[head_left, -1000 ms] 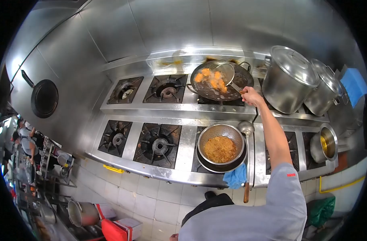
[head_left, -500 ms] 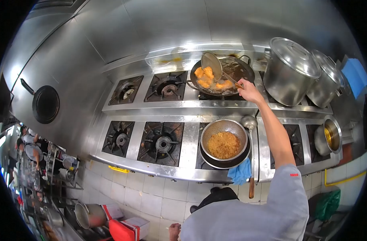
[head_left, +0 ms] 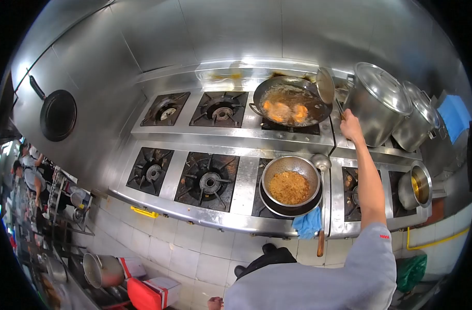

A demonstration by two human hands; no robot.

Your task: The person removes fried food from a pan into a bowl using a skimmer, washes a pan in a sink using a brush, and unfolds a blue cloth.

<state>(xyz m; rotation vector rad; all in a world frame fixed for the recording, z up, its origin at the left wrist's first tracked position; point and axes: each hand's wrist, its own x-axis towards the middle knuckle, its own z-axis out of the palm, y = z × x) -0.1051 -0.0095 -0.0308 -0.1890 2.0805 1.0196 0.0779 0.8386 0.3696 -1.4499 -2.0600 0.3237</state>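
Observation:
My right hand (head_left: 351, 127) grips the handle of a round mesh strainer (head_left: 325, 85), which is raised at the right rim of a black wok (head_left: 267, 88) on the back burner. Orange-brown pieces of food (head_left: 278, 111) lie in the bubbling oil in the wok. Low at the bottom edge, away from the stove, my left hand (head_left: 215, 303) hangs partly cut off, its fingers curled in; I see nothing in it. A metal bowl (head_left: 273, 169) of golden-brown crumbly food (head_left: 288, 188) rests on a dark pan in front of the wok.
A ladle (head_left: 321, 163) and a blue cloth (head_left: 307, 223) are beside the bowl. Tall lidded pots (head_left: 378, 98) stand right of the wok, and a pot of yellow liquid (head_left: 415, 185) sits front right. Several burners (head_left: 210, 183) are to the left. People (head_left: 32, 173) are far left.
My right hand has moved right with the strainer, from above the wok's middle to its right rim. The orange pieces near the strainer are now in the oil. The view has shifted slightly.

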